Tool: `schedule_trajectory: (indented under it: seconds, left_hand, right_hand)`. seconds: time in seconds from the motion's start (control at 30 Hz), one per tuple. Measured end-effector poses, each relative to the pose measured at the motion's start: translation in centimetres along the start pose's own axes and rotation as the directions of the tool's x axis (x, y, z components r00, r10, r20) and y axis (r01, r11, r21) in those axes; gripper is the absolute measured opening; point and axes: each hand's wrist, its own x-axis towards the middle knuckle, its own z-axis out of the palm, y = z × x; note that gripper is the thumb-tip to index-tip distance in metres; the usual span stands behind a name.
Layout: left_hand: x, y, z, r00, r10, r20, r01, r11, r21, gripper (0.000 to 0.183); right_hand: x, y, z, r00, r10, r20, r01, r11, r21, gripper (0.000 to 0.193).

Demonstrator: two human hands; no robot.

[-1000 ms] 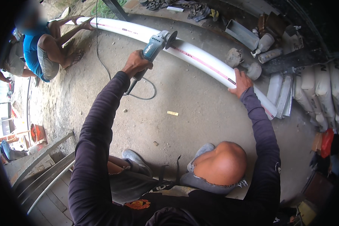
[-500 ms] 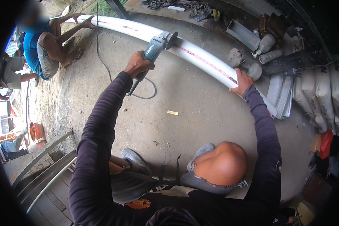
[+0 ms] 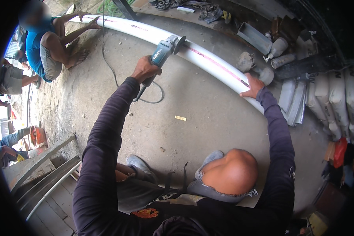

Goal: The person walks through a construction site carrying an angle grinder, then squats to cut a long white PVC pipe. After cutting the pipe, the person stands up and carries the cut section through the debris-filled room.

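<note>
A long white plastic pipe [image 3: 208, 59] with a red line along it lies across the concrete floor from upper left to right. My left hand [image 3: 144, 70] grips the body of a teal angle grinder [image 3: 164, 49], whose disc end rests at the near side of the pipe. Its black cord [image 3: 118, 78] trails over the floor to the left. My right hand [image 3: 252, 86] presses flat on the pipe farther right, holding it down. Both arms are in dark long sleeves. My bare knee [image 3: 230, 175] shows through torn grey trousers.
A person in a blue shirt [image 3: 43, 47] sits at the pipe's far left end, feet against it. Grey metal sheets [image 3: 297, 102], white sacks [image 3: 334, 98] and bottles [image 3: 277, 49] crowd the right. Wooden planks [image 3: 43, 177] lie at lower left, beside an orange bucket [image 3: 37, 135].
The grinder has edged slightly forward to the pipe. My right hand stays on the pipe. The seated person has shifted a little.
</note>
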Motion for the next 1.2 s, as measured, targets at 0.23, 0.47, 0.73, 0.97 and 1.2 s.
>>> schedule_trajectory:
  seconds: [0.23,0.47,0.73,0.97,1.2]
  left_hand:
    - [0.0,-0.2,0.4,1.000,-0.011,-0.001,0.011,1.000,0.000,0.058]
    - [-1.6,-0.7,-0.7,1.000,-0.003,0.005,0.003,1.000,-0.021,0.061]
    - [-2.1,0.4,-1.4,1.000,-0.028,0.003,0.028,0.997,-0.070,0.063]
    - [-1.4,0.5,-1.3,0.999,-0.054,0.005,0.054,0.996,-0.070,0.066]
    - [-1.2,0.9,-1.1,0.999,-0.017,-0.036,0.016,0.999,-0.038,0.058]
  right_hand:
    - [0.6,1.0,0.3,0.998,0.018,0.063,-0.019,1.000,0.005,0.095]
    - [-0.7,-0.7,0.8,0.974,0.158,-0.162,-0.165,0.986,-0.029,0.111]
    - [-1.7,-3.9,3.0,0.903,0.168,-0.395,-0.299,0.907,-0.297,0.107]
    - [-1.1,-3.7,0.6,0.970,0.124,-0.207,-0.160,0.973,-0.169,0.085]
    - [-1.1,-3.6,0.4,0.979,0.143,-0.142,-0.164,0.975,-0.151,0.089]
